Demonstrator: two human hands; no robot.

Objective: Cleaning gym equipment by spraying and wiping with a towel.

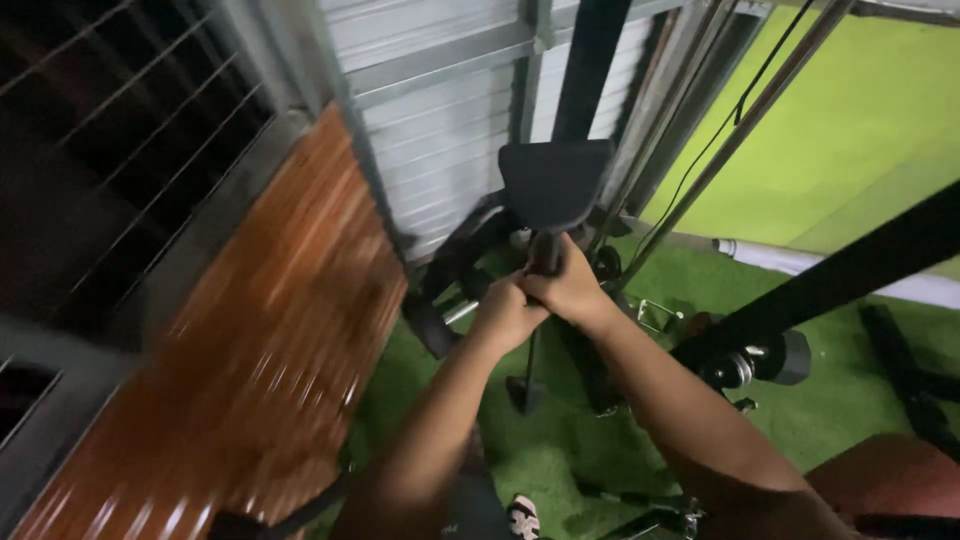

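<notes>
A black padded support (556,180) sits on top of a thin black upright post (530,350) of a gym machine. Both my hands grip that post just under the pad. My left hand (503,312) is wrapped around it lower down, and my right hand (568,283) closes on it directly above and touches the left one. Both forearms reach up from the bottom of the view. The post's foot rests on green artificial turf (560,440).
A brown wooden panel (270,350) runs along the left beside a dark wire-railed opening (110,150). White corrugated wall (440,110) stands behind the machine. Black frame bars (850,270), cables, a weight collar (780,358) and a lime-green wall (850,130) fill the right. A shoe (522,517) shows below.
</notes>
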